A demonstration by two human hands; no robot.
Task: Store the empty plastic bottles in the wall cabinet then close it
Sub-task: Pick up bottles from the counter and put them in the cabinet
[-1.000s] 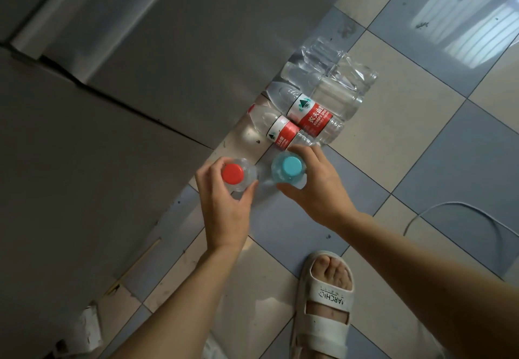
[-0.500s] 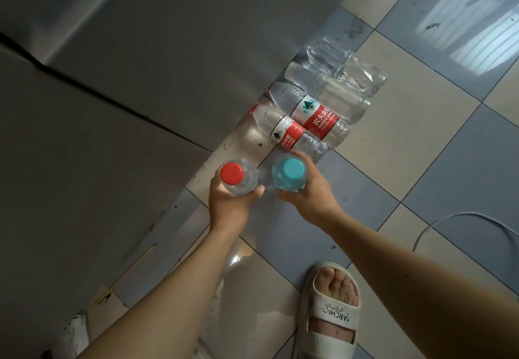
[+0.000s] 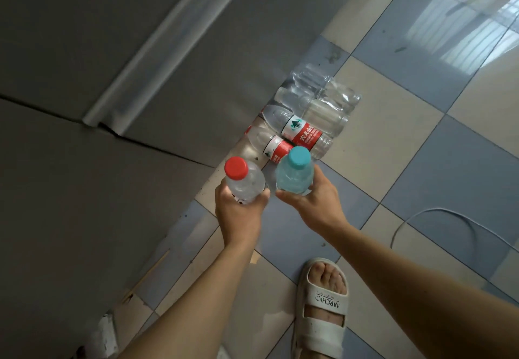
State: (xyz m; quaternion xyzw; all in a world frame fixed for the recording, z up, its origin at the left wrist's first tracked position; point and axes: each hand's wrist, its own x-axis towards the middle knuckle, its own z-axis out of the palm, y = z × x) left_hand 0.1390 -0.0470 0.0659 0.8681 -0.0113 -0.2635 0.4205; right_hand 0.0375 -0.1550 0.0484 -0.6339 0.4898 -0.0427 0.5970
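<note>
Above a tiled floor [image 3: 393, 139], a red-capped bottle [image 3: 244, 180] is gripped by the left hand [image 3: 238, 209] and a blue-capped bottle [image 3: 294, 173] by the right hand [image 3: 311, 198] — four more bottles [image 3: 306, 122] are left lying by the grey cabinet front [image 3: 98, 162]. With both hands full, a bottle could be dropped — the door would be awkward to open

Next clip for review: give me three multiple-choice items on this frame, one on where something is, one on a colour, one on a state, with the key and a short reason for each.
1. Where do the two red-labelled bottles lie?
A. on the tiled floor beside the grey cabinet front
B. on a shelf
C. in a basket

2. What colour is the cap of the bottle in the right hand?
A. red
B. light blue
C. white

3. What is the left hand doing?
A. hanging idle
B. pressing flat on the floor
C. gripping the red-capped bottle

Key: 1 A, they rest on the floor along the cabinet; 2 B, the blue-capped bottle shows it; 3 C, fingers wrap its body.
</note>
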